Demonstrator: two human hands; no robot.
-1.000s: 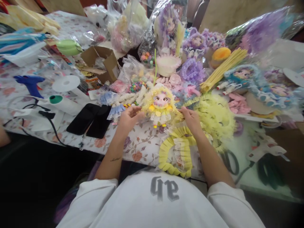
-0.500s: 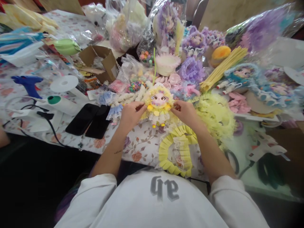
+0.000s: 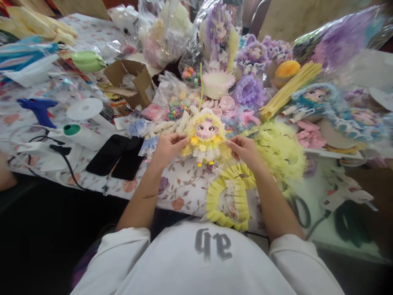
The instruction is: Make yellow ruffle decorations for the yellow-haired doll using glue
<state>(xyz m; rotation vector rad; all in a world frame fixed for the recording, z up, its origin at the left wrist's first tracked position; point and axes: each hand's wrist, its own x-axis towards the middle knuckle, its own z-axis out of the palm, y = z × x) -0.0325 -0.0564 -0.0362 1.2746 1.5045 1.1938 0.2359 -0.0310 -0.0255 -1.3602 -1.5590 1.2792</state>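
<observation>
A small doll [image 3: 205,137] with yellow fluffy hair, a pink face and a yellow dress stands on the floral tablecloth [image 3: 187,184], facing me. My left hand [image 3: 167,148] pinches its left side and my right hand [image 3: 244,149] pinches the yellow fluff on its right side, fingers closed on both. A yellow ruffled ring [image 3: 229,196] lies just below the doll, near the table edge. A pile of yellow-green fluffy trim [image 3: 281,151] sits right of my right hand.
Two black phones [image 3: 118,155] lie left of my left hand. A blue glue gun [image 3: 38,110], white tape rolls [image 3: 84,108] and cables sit far left. A cardboard box [image 3: 132,80], bagged purple dolls [image 3: 217,30], a blue doll [image 3: 316,100] and yellow sticks [image 3: 290,86] crowd the back.
Both hands closed in on the doll from its sides, lifted it slightly away from me, then settled it back a little; the right hand now sits a bit further right.
</observation>
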